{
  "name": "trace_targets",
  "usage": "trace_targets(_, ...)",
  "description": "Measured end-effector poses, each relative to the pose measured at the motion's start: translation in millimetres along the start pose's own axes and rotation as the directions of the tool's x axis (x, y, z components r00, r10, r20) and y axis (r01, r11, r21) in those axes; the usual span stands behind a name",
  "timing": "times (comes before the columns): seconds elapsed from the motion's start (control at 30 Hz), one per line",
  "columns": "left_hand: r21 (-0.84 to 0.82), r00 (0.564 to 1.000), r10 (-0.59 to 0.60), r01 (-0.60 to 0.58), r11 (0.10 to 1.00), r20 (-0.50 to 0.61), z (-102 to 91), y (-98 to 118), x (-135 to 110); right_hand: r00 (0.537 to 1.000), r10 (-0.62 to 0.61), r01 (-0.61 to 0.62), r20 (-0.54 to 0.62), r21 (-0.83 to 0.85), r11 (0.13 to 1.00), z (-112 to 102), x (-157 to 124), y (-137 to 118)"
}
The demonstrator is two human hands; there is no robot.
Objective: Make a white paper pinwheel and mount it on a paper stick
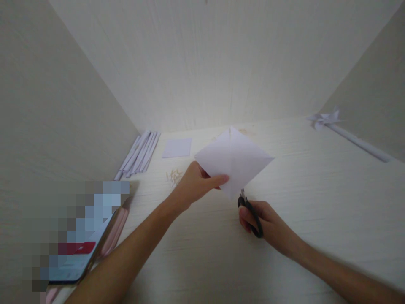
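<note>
Left hand [200, 182]: thumb clamped on creased white paper square [247, 156], held cornerwise above counter [303, 185]. Right hand [268, 217]: wrapped on black-handled scissors [255, 217], tips near paper's lower corner. Paper pinwheel [324, 118] lies far right.

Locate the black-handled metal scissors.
In the head view, right of centre, the black-handled scissors are in the right hand, near the lower corner of the square white paper sheet.

No legible words, numbers or brands, smartphone screen [76, 267] partly pixelated, red block [87, 248] on it bearing a pale mark too small to read
</note>
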State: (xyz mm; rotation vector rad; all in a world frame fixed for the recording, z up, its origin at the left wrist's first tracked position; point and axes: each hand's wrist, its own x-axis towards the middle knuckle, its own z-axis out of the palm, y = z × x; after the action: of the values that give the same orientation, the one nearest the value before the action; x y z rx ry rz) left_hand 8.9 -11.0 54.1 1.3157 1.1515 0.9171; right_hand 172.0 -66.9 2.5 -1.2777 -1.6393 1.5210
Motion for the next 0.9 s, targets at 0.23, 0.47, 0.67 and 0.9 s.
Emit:
trace_targets(0.23,-0.095,0.961,0.114,-0.142,0.985,-0.254,-4.0,-1,4,1.0,-0.015,0.015,0.005,0.04,0.999,-2,1,2)
trace_targets(0.47,-0.027,0.911,0.205,-0.229,0.973,-0.357,-1.6,-1,5,0.997,-0.056,0.056,0.055,0.007,0.998,1,-4,-5)
trace_targets(0.67,-0.018,0.915,0.198,-0.218,0.976,-0.353,2.6,-3,3,0.995,-0.049,0.051,0.089,-0.012,0.999,2,-4,-8)
trace_targets(0.9,-0.074,0.934,0.154,-0.187,0.98,-0.321,8.3,-2,0,0.994,-0.055,0.055,0.094,-0.001,0.998,2,-5,-7)
